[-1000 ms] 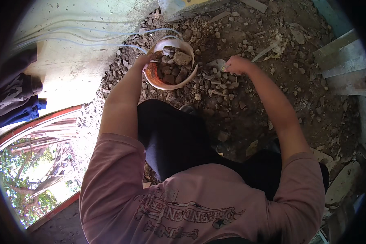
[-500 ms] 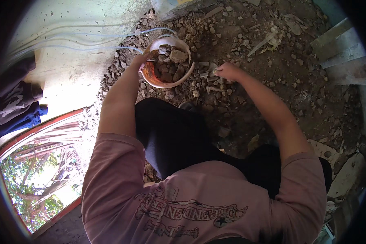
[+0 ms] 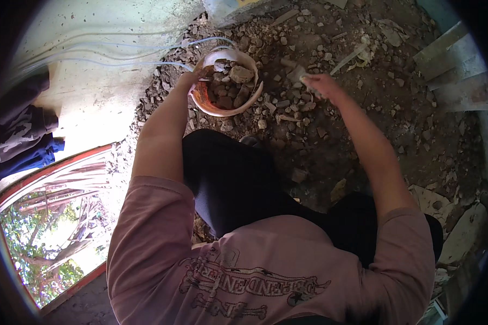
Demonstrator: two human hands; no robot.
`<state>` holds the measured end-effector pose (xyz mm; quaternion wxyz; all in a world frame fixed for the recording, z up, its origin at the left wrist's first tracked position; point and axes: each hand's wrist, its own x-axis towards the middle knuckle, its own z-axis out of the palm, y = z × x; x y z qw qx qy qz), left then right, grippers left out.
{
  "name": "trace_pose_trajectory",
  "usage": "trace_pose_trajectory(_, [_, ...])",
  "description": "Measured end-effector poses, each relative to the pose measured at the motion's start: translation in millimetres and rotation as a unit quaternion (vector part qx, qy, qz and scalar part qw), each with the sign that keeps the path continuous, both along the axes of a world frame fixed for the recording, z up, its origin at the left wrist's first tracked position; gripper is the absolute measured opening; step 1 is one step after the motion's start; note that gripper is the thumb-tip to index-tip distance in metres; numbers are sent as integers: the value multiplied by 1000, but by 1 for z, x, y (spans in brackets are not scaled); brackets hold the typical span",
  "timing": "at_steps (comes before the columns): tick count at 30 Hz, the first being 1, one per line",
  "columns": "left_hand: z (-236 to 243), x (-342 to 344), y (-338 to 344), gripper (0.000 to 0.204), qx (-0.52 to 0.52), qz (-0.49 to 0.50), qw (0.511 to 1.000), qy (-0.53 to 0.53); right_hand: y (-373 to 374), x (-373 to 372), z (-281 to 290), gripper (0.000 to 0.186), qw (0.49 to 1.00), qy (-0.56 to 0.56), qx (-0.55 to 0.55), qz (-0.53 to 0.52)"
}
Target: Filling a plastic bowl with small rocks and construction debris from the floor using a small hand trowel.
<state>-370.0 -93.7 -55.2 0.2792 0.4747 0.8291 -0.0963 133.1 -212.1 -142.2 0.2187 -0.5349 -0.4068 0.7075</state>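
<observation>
A round, pale bucket with an orange-stained inner wall stands on the rubble, tilted so its opening faces me. Chunks of stone and broken debris lie inside it. My left hand is closed on the bucket's left rim, its fingers partly hidden there. To the right of the bucket, my right hand is closed just above the ground. From it a greyish, flat trowel-like tool points toward the far left, smeared by motion. Loose stones lie under and around the tool.
Rubble and dirt cover the ground. Thin pale hoses run along the left wall to beside the bucket. Dark clothes hang at the left, above a red-framed opening. Grey boards lean at the right.
My right hand has moved right and slightly farther away with the tool, off the spot beside the bucket. The bucket has shifted slightly right, my left hand still on its rim.
</observation>
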Motion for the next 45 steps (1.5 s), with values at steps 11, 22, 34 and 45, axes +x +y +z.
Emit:
trace_pose_trajectory(11, [2, -22, 2, 68, -3, -43, 999, 22, 16, -71, 111, 58, 929, -174, 322, 49])
trace_pose_trajectory(22, [-2, -58, 12, 37, -62, -230, 968, 83, 64, -15, 138, 36, 893, -222, 311, 238])
trace_pose_trajectory(34, [-11, -34, 7, 60, -24, -174, 984, 36, 60, 49, 57, 38, 872, -199, -11, 447])
trace_pose_trajectory(45, [-22, -17, -1, 65, 5, -19, 1000, -3, 14, 53, 18, 38, 899, -147, -23, 412])
